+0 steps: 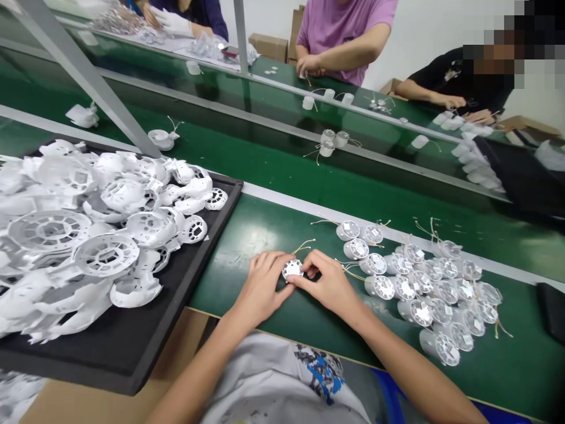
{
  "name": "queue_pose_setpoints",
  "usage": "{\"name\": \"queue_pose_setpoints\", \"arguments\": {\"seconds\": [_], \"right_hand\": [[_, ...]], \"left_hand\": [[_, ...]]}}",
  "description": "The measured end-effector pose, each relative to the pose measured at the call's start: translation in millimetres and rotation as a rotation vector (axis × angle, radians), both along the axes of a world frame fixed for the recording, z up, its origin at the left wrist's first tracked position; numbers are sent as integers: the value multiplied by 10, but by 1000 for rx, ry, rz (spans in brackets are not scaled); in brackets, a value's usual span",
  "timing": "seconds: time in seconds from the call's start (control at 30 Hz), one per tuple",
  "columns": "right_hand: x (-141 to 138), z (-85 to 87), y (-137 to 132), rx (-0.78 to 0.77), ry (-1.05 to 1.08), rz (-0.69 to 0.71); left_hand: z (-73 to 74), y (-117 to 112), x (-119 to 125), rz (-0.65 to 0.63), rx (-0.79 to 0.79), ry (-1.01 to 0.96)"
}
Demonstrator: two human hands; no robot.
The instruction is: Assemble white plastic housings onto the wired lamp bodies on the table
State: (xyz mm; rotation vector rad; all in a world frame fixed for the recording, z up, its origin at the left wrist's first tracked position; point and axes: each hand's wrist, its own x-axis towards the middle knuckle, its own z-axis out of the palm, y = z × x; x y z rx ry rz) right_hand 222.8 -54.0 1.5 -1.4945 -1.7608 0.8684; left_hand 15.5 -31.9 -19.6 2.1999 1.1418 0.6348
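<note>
A small round white part with spoke-like openings and thin yellowish wires sits between my hands, just above or on the green table. My left hand curls around its left side, fingers and thumb at the rim. At its right edge, the bent forefinger and thumb of my right hand press on the part. To the right of my hands stand several similar round parts, cylindrical, with clear or white sides and wires. What lies beneath the held part is hidden.
On the left, a black tray carries a heap of white plastic shells. A green conveyor belt runs beyond the table, with a few parts on it. A metal post slants at upper left. Several co-workers sit opposite. A dark object lies far right.
</note>
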Motion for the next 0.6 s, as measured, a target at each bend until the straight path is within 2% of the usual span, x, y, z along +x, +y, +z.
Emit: {"name": "queue_pose_setpoints", "arguments": {"seconds": [0.13, 0.27, 0.4, 0.47, 0.53, 0.6], "right_hand": [[23, -21, 59, 7, 48, 75], [-17, -114, 62, 45, 121, 92], [-64, -222, 45, 108, 121, 38], [-80, -276, 43, 134, 116, 16], [-90, -316, 38, 144, 106, -10], [-91, -339, 27, 144, 100, -18]], "left_hand": [[68, 178, -102, -108, -52, 22], [123, 263, -109, -127, -75, 33], [225, 171, -109, -130, -36, 91], [341, 67, -237, -134, 36, 166], [531, -45, -501, -23, 166, 271], [763, -117, -887, 240, 332, 415]]}}
